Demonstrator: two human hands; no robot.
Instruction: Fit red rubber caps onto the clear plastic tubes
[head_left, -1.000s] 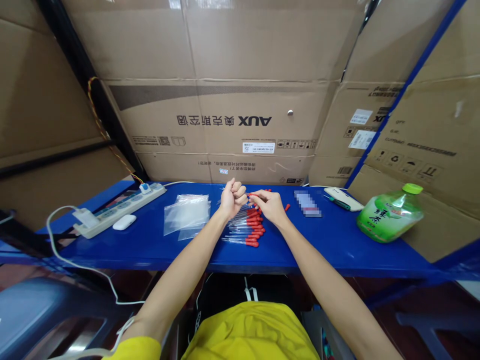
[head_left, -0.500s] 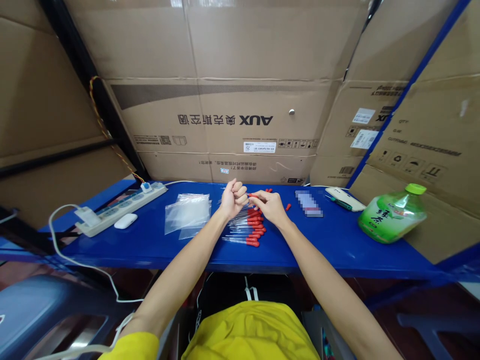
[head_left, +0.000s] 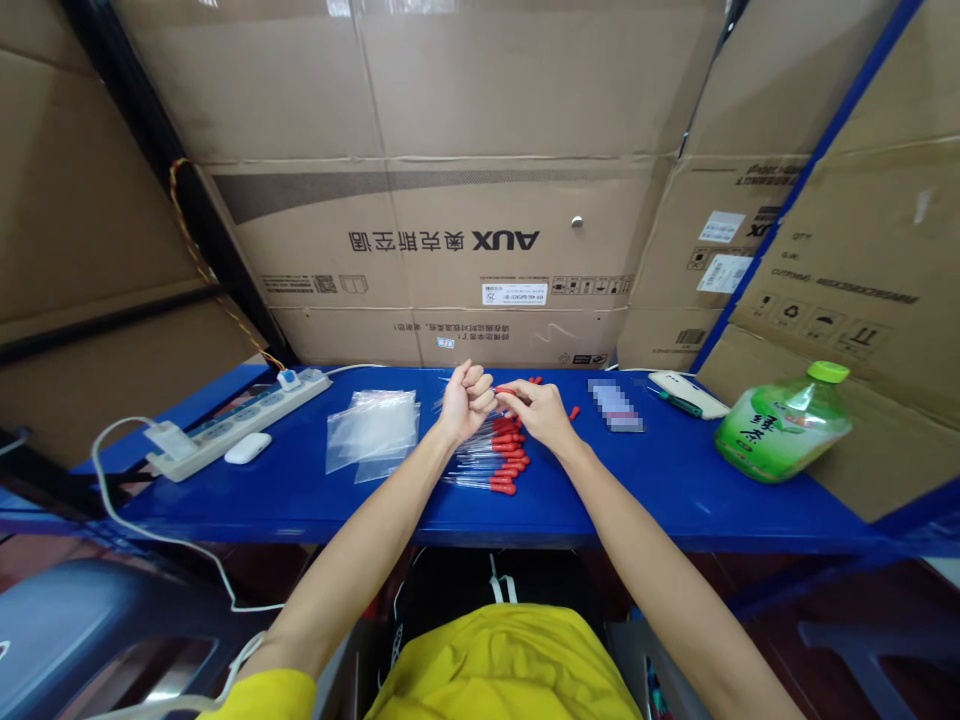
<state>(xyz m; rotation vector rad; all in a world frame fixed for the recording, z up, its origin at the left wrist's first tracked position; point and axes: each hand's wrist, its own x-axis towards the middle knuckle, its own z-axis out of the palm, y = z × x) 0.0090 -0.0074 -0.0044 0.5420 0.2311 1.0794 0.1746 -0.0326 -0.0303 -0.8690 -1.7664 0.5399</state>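
Observation:
My left hand (head_left: pixel 469 402) is closed in a fist above the middle of the blue table, around what seems to be the glass tube of a dropper. Against it, my right hand (head_left: pixel 536 410) pinches the dropper's red rubber bulb (head_left: pixel 505 391) between thumb and fingers. Most of the tube is hidden by the left fist. Just below both hands lies a pile of droppers (head_left: pixel 501 473), their clear tubes pointing left and red bulbs right. Several more red bulbs (head_left: pixel 574 412) lie behind and beside my right hand. Clear plastic bags (head_left: pixel 379 430) are stacked left of my left hand.
A white power strip (head_left: pixel 240 425) and a white earbud case (head_left: pixel 248 447) lie on the left. To the right are a phone (head_left: pixel 615 405), a green screwdriver (head_left: pixel 681 402) by a white flat object (head_left: pixel 701 393), and a green tea bottle (head_left: pixel 784 425). Cardboard (head_left: pixel 450 200) walls the back.
The view has shifted slightly. Both hands stay together in nearly the same pose, with the red bulb still between them.

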